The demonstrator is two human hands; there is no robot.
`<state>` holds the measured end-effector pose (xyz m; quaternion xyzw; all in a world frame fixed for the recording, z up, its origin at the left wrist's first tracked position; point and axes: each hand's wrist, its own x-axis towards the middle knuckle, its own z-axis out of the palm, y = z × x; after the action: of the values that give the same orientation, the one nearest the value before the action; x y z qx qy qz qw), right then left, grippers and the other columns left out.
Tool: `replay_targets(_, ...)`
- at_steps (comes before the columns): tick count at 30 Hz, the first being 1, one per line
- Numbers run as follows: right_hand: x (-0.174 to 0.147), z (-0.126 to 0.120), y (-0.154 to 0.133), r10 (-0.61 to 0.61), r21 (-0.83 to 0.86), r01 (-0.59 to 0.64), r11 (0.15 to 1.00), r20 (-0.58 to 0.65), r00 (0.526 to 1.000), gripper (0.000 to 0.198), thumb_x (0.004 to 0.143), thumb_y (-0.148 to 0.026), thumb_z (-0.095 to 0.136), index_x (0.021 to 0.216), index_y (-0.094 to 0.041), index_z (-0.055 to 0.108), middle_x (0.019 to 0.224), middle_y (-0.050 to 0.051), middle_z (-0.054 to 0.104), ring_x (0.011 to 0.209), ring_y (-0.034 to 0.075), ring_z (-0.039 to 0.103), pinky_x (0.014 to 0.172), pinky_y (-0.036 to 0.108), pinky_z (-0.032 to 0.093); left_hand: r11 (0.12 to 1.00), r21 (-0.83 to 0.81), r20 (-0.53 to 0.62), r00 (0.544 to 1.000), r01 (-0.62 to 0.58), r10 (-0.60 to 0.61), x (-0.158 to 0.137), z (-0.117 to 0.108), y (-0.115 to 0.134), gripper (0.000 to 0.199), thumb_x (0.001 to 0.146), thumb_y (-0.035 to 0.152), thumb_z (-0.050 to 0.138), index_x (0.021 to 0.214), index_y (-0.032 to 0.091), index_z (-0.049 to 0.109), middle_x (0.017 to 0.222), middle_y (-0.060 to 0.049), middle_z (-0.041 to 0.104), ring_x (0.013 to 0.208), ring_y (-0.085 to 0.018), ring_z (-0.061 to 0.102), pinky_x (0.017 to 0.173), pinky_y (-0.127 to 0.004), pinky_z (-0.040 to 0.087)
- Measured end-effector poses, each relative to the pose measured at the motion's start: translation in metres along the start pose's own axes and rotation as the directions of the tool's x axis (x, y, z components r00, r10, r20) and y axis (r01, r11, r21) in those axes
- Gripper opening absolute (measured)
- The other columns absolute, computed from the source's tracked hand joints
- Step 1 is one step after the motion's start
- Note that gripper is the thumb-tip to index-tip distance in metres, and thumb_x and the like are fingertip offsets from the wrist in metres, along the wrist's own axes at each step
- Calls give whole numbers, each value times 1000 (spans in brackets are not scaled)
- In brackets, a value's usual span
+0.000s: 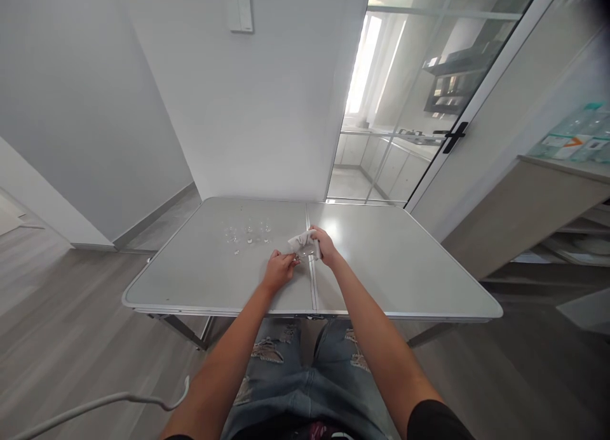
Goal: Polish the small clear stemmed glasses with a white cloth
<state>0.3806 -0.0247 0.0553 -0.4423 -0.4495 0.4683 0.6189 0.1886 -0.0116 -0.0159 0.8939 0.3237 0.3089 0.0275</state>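
Over the middle seam of the folding table (391, 262), my two hands work together on a small transparent glass (307, 253). My left hand (279, 271) has its fingers closed on the glass's near left end. A white cloth (302, 240) is gripped by my right hand (325, 244), pressed against the glass from above and the right. The cloth and fingers hide much of the glass, so its full shape is not visible. Left of my hands stand several small transparent glasses (250, 229) in a loose group, with a tiny white piece (236, 253) in front of them.
Beyond the table's far edge rises a grey wall (267, 122) with a white switch (241, 11). A glass door (405, 97) with a black handle (455, 137) stands at the right. Plastic bottles (579, 135) rest on a cabinet. A white cable (124, 397) hangs at lower left.
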Motion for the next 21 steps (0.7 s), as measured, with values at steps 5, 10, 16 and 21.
replay_targets(5,-13,8,17,249,317,-221,922,-50,967,16,74,-37,55,70,-22,51,63,-4,54,58,14,52,57,25,46,997,-30,-55,995,78,-79,0,1,-3,26,102,32,46,92,20,67,79,-7,74,72,-18,64,76,-35,34)
replay_targets(10,-19,21,32,147,475,-54,879,-161,976,16,74,-38,55,69,-23,51,65,0,59,66,18,60,63,30,54,992,-52,-102,987,118,-123,0,3,-5,28,103,34,45,91,21,67,79,-5,73,69,-18,61,76,-34,34)
replay_targets(16,-34,38,59,35,397,72,915,-256,966,17,76,-35,56,87,-22,59,82,2,66,76,17,64,74,32,57,976,-31,-122,968,216,-219,1,3,-6,28,101,27,44,84,21,66,75,-4,71,67,-18,60,75,-31,36)
replay_targets(21,-55,47,64,-320,-148,290,946,-252,914,38,85,-32,49,120,-23,59,124,8,65,117,21,59,101,37,49,975,-46,-75,973,216,-219,3,2,-4,26,98,19,44,86,20,68,82,-6,75,70,-18,63,72,-31,36)
